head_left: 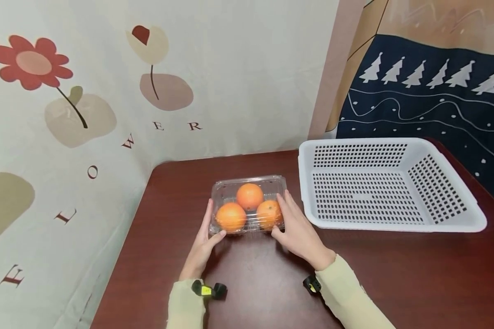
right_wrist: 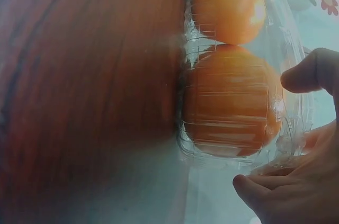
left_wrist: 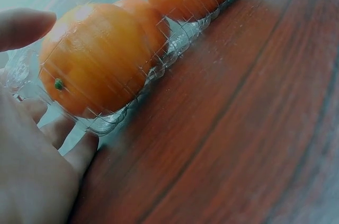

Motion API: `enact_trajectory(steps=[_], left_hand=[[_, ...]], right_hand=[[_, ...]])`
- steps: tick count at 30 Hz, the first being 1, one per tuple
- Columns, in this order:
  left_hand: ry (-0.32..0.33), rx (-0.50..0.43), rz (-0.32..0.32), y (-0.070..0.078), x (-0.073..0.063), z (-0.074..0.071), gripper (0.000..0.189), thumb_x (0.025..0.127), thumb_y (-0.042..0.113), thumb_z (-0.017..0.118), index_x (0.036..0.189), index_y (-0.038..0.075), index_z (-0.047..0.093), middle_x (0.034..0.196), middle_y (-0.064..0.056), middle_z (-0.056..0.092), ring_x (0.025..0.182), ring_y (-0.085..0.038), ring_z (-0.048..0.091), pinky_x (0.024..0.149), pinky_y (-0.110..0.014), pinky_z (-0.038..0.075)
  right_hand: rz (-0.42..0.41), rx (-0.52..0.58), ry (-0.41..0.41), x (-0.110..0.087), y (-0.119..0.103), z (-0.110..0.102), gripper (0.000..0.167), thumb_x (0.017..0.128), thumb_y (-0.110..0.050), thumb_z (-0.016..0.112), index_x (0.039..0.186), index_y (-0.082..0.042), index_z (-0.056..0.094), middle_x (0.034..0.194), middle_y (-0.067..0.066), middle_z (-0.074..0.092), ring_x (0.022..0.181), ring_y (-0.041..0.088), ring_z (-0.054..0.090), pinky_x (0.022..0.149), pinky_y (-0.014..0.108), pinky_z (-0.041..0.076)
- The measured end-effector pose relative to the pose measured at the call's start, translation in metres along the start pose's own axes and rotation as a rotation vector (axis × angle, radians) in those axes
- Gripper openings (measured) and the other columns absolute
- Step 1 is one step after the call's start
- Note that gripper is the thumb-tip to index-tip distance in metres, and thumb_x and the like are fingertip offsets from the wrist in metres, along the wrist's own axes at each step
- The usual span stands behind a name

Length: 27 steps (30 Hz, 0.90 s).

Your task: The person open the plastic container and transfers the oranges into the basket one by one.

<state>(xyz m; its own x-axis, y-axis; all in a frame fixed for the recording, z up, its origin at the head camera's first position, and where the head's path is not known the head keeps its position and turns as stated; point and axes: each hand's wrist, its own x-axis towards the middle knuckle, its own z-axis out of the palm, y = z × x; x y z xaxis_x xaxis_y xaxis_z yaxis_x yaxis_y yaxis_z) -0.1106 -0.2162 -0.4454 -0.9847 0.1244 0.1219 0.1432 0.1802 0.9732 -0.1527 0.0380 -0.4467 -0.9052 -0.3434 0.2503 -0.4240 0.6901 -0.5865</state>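
A clear plastic box (head_left: pixel 271 183) with three oranges in it sits on the dark red-brown table. One orange (head_left: pixel 249 196) lies at the back; two more, a left orange (head_left: pixel 231 216) and a right orange (head_left: pixel 269 214), are in front. My left hand (head_left: pixel 201 249) grips the box's left end, thumb over the near corner and fingers along the side. At the opposite end my right hand (head_left: pixel 302 235) holds the box, its thumb by the near right corner. The left wrist view shows a green stem spot on the nearest orange (left_wrist: pixel 95 60). Ridged clear walls cover the oranges in the right wrist view.
To the right of the box stands a white plastic basket (head_left: pixel 306 192) with slotted walls and nothing inside. Behind the table hang a pale flower-printed cloth (head_left: pixel 247 82) and a dark blue cloth (head_left: pixel 420 109) with white trees.
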Motion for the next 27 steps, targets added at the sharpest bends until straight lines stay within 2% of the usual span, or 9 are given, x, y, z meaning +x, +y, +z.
enact_trajectory(steps=[6, 12, 20, 27], left_hand=[[0.005, 0.005, 0.013, 0.0, 0.002, -0.002, 0.076, 0.088, 0.006, 0.052, 0.145, 0.021, 0.003, 0.15, 0.006, 0.0, 0.134, -0.01, -0.002, 0.102, -0.056, -0.003], [0.011, 0.06, -0.001, -0.002, -0.002, 0.002, 0.075, 0.089, 0.012, 0.052, 0.145, 0.02, 0.003, 0.15, 0.005, 0.0, 0.135, -0.014, -0.002, 0.101, -0.058, -0.001], [0.031, 0.064, -0.049, -0.005, -0.011, 0.009, 0.075, 0.089, 0.014, 0.053, 0.145, 0.019, 0.003, 0.149, 0.005, 0.0, 0.135, -0.016, -0.002, 0.101, -0.059, -0.001], [0.042, 0.081, -0.028, 0.0, -0.007, 0.004, 0.075, 0.089, 0.015, 0.052, 0.145, 0.019, 0.002, 0.15, 0.003, -0.001, 0.135, -0.018, -0.002, 0.102, -0.057, 0.0]], right_hand=[[-0.019, -0.065, 0.034, 0.003, -0.003, 0.002, 0.077, 0.071, -0.022, 0.051, 0.141, -0.004, 0.023, 0.146, 0.017, 0.016, 0.132, 0.024, 0.019, 0.101, 0.039, 0.028], [-0.037, -0.122, 0.073, -0.002, -0.004, 0.006, 0.075, 0.07, -0.017, 0.053, 0.138, 0.0, 0.027, 0.142, 0.021, 0.023, 0.13, 0.028, 0.026, 0.099, 0.04, 0.032], [-0.07, -0.159, 0.132, -0.012, -0.002, 0.01, 0.073, 0.067, -0.01, 0.056, 0.135, 0.001, 0.034, 0.138, 0.023, 0.031, 0.125, 0.03, 0.035, 0.086, 0.039, 0.043], [-0.126, -0.175, 0.205, -0.005, -0.007, 0.009, 0.069, 0.068, -0.004, 0.056, 0.134, 0.003, 0.036, 0.136, 0.024, 0.034, 0.122, 0.03, 0.038, 0.082, 0.04, 0.046]])
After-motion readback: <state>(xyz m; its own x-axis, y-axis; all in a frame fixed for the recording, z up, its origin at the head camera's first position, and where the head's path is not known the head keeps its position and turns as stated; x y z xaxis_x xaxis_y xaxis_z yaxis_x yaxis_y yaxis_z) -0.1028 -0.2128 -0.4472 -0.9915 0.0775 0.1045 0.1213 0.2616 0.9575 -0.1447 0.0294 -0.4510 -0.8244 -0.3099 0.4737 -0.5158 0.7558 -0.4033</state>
